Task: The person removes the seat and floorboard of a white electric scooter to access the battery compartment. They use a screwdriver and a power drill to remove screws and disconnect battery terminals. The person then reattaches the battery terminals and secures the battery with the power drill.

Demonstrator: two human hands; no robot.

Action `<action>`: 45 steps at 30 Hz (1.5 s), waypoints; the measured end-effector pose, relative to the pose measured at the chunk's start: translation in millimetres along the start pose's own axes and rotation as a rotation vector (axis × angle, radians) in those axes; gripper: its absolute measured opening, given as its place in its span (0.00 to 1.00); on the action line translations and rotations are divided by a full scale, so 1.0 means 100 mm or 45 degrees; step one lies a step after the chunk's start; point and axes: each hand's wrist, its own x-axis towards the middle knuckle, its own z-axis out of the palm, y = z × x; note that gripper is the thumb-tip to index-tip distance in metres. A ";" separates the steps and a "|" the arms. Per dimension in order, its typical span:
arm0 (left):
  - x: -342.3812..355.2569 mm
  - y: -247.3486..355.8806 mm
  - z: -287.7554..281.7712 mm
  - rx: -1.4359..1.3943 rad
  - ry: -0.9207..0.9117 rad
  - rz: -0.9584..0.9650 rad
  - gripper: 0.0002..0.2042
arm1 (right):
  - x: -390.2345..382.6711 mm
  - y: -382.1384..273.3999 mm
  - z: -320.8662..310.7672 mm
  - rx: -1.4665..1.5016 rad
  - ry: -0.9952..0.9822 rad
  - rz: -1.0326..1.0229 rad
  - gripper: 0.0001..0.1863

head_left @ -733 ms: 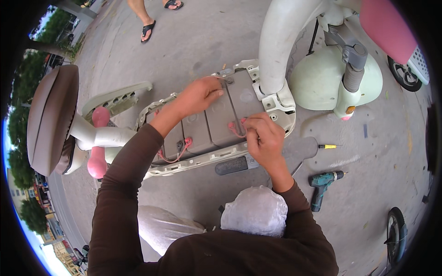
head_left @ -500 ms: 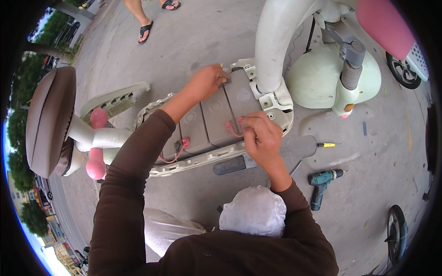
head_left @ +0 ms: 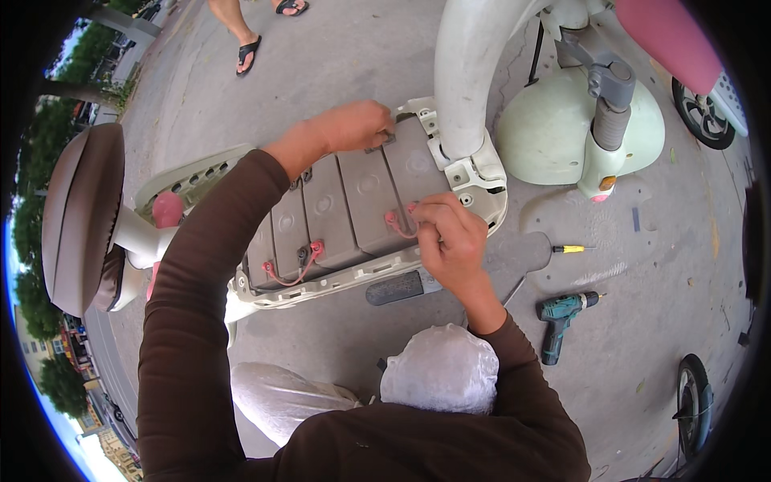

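Several grey batteries point(head_left: 325, 209) sit side by side in the cream scooter's floor tray point(head_left: 353, 287). My left hand point(head_left: 357, 126) reaches over their far edge, its fingers curled down by a dark terminal at the seam between the two rightmost batteries. What it grips, if anything, is hidden. At the near end of that seam, my right hand point(head_left: 455, 241) is closed in a pinch beside a short red cable point(head_left: 404, 233) with red terminal caps. Its fingertips cover whatever lies between them. Another red cable point(head_left: 293, 281) joins two batteries further left.
To the right on the ground lie a teal cordless drill point(head_left: 560, 321) and a yellow-handled screwdriver point(head_left: 569, 249). The scooter's brown seat point(head_left: 84, 221) is at left, its pale front fender point(head_left: 546, 140) at right. A person's sandalled foot point(head_left: 248, 56) stands beyond.
My left wrist has flattened and its forearm has swung left, uncovering more of the batteries. My right hand keeps its pinch near the red cable. The whole view has shifted slightly.
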 end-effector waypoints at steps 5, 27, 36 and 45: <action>0.13 -0.03 -0.07 -0.043 -0.153 -0.017 0.07 | 0.00 0.00 0.00 0.009 -0.001 -0.011 0.09; 0.12 0.05 -0.15 -0.056 -0.174 0.073 0.05 | 0.01 0.01 -0.03 0.007 -0.008 -0.005 0.09; 0.28 -0.12 -0.14 -0.318 -0.333 -0.094 0.06 | -0.01 0.04 -0.04 0.023 -0.003 -0.032 0.09; 0.22 -0.23 -0.19 -0.767 -0.420 -0.365 0.09 | -0.01 0.01 0.01 0.001 0.004 -0.033 0.09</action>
